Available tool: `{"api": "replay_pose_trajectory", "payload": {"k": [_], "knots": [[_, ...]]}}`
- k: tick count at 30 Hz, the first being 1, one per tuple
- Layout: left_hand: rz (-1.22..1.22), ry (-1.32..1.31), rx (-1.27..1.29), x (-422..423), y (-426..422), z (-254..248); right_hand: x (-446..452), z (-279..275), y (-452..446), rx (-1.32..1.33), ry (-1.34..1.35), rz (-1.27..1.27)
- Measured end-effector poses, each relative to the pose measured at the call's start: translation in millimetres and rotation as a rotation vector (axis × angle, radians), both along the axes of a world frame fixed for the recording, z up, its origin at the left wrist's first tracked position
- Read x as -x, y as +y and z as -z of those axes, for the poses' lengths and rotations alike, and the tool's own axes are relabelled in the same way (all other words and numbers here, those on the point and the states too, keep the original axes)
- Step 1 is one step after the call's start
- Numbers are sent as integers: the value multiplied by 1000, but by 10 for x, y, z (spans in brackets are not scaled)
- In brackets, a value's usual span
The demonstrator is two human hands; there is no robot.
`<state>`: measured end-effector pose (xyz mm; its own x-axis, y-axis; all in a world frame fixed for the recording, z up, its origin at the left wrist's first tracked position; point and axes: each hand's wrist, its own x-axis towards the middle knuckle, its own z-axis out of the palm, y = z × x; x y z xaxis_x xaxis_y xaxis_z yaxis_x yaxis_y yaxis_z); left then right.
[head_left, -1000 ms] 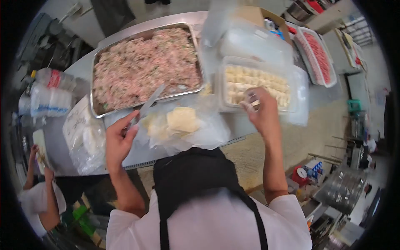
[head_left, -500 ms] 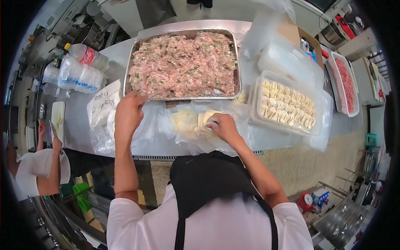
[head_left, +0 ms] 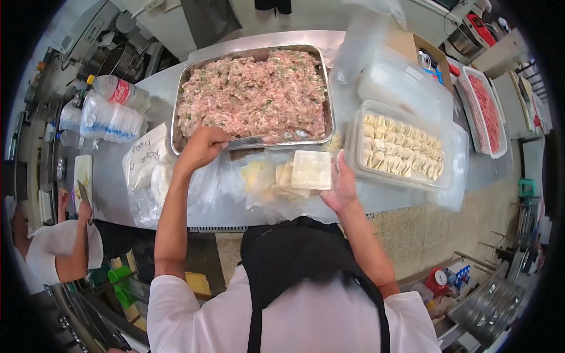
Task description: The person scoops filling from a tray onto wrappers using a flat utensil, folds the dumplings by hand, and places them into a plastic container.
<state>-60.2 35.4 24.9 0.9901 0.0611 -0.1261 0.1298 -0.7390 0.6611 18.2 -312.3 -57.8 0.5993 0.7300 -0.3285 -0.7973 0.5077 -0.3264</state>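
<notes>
My left hand (head_left: 203, 148) is closed round the handle of a metal spatula (head_left: 246, 142), whose blade lies along the near edge of the meat tray (head_left: 176, 126). Minced meat with green bits (head_left: 253, 94) fills that tray. A square dough wrapper (head_left: 312, 170) is in my right hand (head_left: 339, 185), the fingers partly behind it. Just left of it, more wrappers (head_left: 285, 179) lie stacked on clear plastic. To the right, rows of folded dumplings (head_left: 403, 147) sit in a clear plastic box (head_left: 359, 167).
Bottles (head_left: 118, 93) and a plastic bag with writing (head_left: 141, 162) stand at the left. A co-worker (head_left: 65, 244) holds a knife by a cutting board (head_left: 83, 176). A lid (head_left: 406, 85), a cardboard box (head_left: 406, 44) and a basket of pink meat (head_left: 484, 112) are at the right.
My right hand has lifted a wrapper from the stack and moved right, turning upright. The spatula now shows flat along the tray's near edge. The co-worker's knife has moved lower.
</notes>
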Motion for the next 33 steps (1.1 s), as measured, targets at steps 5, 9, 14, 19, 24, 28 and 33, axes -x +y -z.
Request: {"api": "replay_pose_trajectory", "payload": {"k": [5, 9, 14, 19, 24, 28, 33], "knots": [[-176, 49, 438, 217, -326, -88, 26, -176, 307, 73, 48, 27], [-54, -302, 314, 241, -818, 142, -45, -209, 475, -151, 87, 67], [44, -314, -149, 480, -1098, -71, -101, -217, 536, 136, 176, 361], [-104, -372, 99, 364, -1384, -136, -86, -261, 449, 57, 29, 350], [-26, -362, 77, 484, -1321, -396, -59, -425, 297, 118, -8, 514], [7, -384, 153, 385, -1367, -525, 3, -459, 169, 17, -128, 607], [170, -406, 342, 188, -1432, -178, 254, -761, -157, 136, -169, 765]]}}
